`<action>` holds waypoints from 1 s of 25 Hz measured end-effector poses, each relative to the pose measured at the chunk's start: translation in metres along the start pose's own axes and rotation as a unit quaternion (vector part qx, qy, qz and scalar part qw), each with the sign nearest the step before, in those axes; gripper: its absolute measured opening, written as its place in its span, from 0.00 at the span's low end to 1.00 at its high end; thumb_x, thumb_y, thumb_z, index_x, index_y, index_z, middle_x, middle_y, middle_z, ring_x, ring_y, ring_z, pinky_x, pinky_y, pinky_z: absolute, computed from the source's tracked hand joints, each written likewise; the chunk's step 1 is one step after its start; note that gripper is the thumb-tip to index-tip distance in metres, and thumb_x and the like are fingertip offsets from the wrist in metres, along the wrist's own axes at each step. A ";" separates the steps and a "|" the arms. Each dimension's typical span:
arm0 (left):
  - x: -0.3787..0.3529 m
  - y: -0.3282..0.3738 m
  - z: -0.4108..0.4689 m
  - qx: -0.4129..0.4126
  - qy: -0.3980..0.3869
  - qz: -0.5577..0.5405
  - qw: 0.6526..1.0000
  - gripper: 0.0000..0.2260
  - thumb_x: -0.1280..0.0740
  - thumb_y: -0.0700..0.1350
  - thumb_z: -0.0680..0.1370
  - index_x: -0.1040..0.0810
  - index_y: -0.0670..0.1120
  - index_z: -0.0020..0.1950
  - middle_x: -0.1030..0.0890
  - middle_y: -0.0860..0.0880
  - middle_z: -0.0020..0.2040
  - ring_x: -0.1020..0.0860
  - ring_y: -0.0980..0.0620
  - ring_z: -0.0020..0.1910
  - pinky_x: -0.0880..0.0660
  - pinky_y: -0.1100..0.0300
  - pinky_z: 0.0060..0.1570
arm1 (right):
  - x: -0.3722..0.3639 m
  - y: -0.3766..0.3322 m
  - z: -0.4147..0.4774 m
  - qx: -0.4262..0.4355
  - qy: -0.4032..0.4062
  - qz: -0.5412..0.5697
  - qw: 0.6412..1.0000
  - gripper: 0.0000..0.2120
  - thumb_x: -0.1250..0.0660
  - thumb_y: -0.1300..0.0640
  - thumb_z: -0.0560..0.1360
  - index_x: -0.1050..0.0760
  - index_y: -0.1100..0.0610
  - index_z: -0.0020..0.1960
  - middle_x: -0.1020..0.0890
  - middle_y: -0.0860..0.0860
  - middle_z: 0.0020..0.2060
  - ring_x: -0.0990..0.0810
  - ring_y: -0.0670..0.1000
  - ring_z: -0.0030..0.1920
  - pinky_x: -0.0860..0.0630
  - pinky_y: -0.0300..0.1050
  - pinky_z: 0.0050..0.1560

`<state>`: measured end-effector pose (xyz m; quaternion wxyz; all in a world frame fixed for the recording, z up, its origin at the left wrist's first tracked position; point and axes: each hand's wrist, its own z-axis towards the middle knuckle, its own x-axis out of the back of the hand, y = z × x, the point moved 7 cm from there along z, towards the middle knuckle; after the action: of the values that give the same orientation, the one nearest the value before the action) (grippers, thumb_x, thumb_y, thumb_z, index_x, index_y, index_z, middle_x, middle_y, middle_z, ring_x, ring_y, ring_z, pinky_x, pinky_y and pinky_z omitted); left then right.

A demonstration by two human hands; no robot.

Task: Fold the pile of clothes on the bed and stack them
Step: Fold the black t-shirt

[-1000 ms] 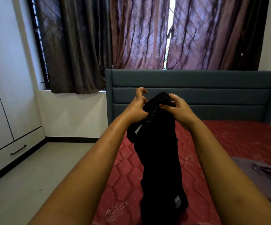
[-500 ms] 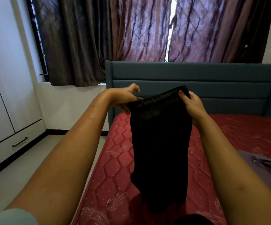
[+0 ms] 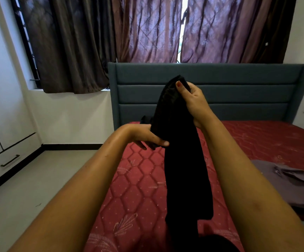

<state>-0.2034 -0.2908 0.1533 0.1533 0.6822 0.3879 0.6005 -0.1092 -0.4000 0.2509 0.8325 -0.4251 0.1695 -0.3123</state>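
While your right hand (image 3: 193, 103) pinches the top of the black garment (image 3: 184, 160), hung over the near left of the bed (image 3: 138, 188), and your left hand (image 3: 145, 138) grips its edge lower, match edges before folding

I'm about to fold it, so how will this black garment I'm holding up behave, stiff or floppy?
Probably floppy: the black garment hangs limp from the right hand. Likely light: one hand's grip holds its top. It may bunch where the left hand grips it.
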 end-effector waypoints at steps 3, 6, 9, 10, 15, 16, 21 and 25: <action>-0.015 -0.003 0.012 -0.038 -0.018 -0.125 0.991 0.21 0.26 0.54 0.70 0.26 0.55 0.61 0.24 0.48 0.61 0.25 0.49 0.59 0.25 0.47 0.59 | -0.008 -0.002 -0.003 -0.040 -0.050 0.026 0.998 0.09 0.40 0.53 0.81 0.24 0.56 0.50 0.18 0.51 0.43 0.19 0.47 0.45 0.22 0.44 0.49; -0.016 0.018 0.012 -0.094 -0.025 -0.215 0.972 0.21 0.24 0.49 0.67 0.25 0.54 0.58 0.23 0.50 0.58 0.25 0.50 0.56 0.25 0.52 0.54 | -0.007 0.007 -0.004 -0.084 -0.097 -0.001 0.992 0.12 0.41 0.51 0.81 0.24 0.57 0.56 0.17 0.51 0.48 0.18 0.47 0.49 0.21 0.41 0.51; -0.004 0.040 0.008 -0.172 0.035 -0.243 0.954 0.28 0.24 0.45 0.67 0.27 0.48 0.66 0.19 0.50 0.57 0.20 0.51 0.56 0.23 0.57 0.56 | 0.003 0.010 -0.001 -0.066 -0.085 -0.040 0.993 0.09 0.39 0.53 0.80 0.24 0.56 0.55 0.18 0.50 0.48 0.18 0.45 0.48 0.22 0.38 0.47; 0.000 0.040 0.008 -0.178 0.055 -0.243 0.952 0.30 0.24 0.46 0.67 0.28 0.48 0.67 0.19 0.50 0.58 0.20 0.51 0.58 0.24 0.56 0.58 | 0.007 0.009 0.000 -0.052 -0.074 -0.045 0.995 0.08 0.38 0.53 0.80 0.23 0.55 0.54 0.18 0.49 0.47 0.18 0.44 0.47 0.23 0.38 0.47; -0.008 -0.003 0.011 -0.050 0.014 -0.137 0.989 0.21 0.24 0.45 0.69 0.24 0.50 0.60 0.19 0.49 0.56 0.21 0.48 0.57 0.26 0.50 0.61 | 0.029 0.010 0.002 -0.002 -0.002 -0.059 0.998 0.06 0.34 0.54 0.78 0.22 0.56 0.50 0.18 0.51 0.44 0.19 0.48 0.46 0.22 0.45 0.51; -0.002 -0.012 0.008 -0.036 0.038 -0.133 0.990 0.20 0.24 0.45 0.70 0.23 0.49 0.59 0.19 0.48 0.57 0.20 0.47 0.56 0.24 0.49 0.59 | 0.037 0.012 0.002 -0.005 0.013 -0.059 0.998 0.05 0.33 0.55 0.77 0.22 0.57 0.49 0.18 0.51 0.44 0.19 0.48 0.45 0.22 0.46 0.50; 0.058 -0.020 -0.018 -0.111 0.229 -0.288 0.923 0.12 0.26 0.34 0.69 0.22 0.44 0.49 0.17 0.46 0.47 0.17 0.51 0.42 0.21 0.64 0.37 | 0.069 0.050 -0.002 -0.123 -0.022 -0.094 0.988 0.14 0.30 0.60 0.75 0.25 0.62 0.59 0.16 0.56 0.49 0.16 0.52 0.48 0.20 0.45 0.50; 0.073 -0.013 -0.019 -0.176 0.261 -0.307 0.898 0.19 0.29 0.29 0.70 0.31 0.50 0.47 0.23 0.50 0.47 0.19 0.53 0.41 0.21 0.61 0.35 | 0.068 0.067 -0.003 -0.140 -0.034 -0.098 0.985 0.13 0.36 0.63 0.79 0.25 0.63 0.62 0.16 0.52 0.50 0.16 0.47 0.47 0.21 0.39 0.46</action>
<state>-0.2275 -0.2355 0.1998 0.3411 0.3104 0.4917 0.7386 -0.0347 -0.4178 0.1932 0.7354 -0.5624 0.1401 -0.3510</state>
